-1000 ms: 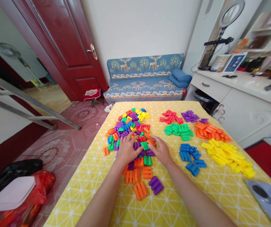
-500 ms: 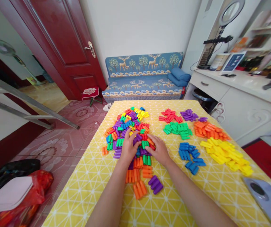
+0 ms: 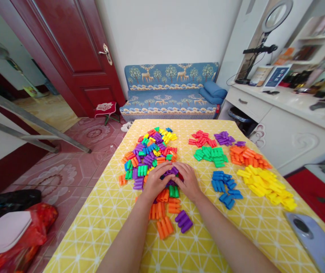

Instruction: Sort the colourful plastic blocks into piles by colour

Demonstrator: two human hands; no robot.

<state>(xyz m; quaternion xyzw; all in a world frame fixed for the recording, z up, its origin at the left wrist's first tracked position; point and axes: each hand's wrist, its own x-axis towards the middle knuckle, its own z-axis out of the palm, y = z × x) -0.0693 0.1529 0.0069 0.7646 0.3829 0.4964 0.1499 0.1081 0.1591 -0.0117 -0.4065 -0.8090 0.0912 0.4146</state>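
My left hand [image 3: 157, 181] and my right hand [image 3: 188, 182] meet at the near part of a mixed heap of plastic tube-shaped building blocks [image 3: 148, 151]. Their fingers are curled round a purple block [image 3: 173, 171], thumbs and fingertips close together; the hands partly cover it. Just below the hands are a green block [image 3: 174, 191] and several orange blocks [image 3: 164, 226]. A separate purple block [image 3: 184, 221] lies near my right wrist.
Sorted piles lie at the right: red [image 3: 202, 138], purple [image 3: 224, 138], green [image 3: 212, 155], orange [image 3: 247, 156], blue [image 3: 224, 185] and yellow [image 3: 266, 185]. A phone [image 3: 316, 239] rests at the table's right edge. A blue patterned sofa [image 3: 171, 91] stands beyond the yellow-clothed table [image 3: 100, 235].
My hands have drawn together, the fingers closing round a purple block where a green one showed between them. The camera view has shifted slightly.
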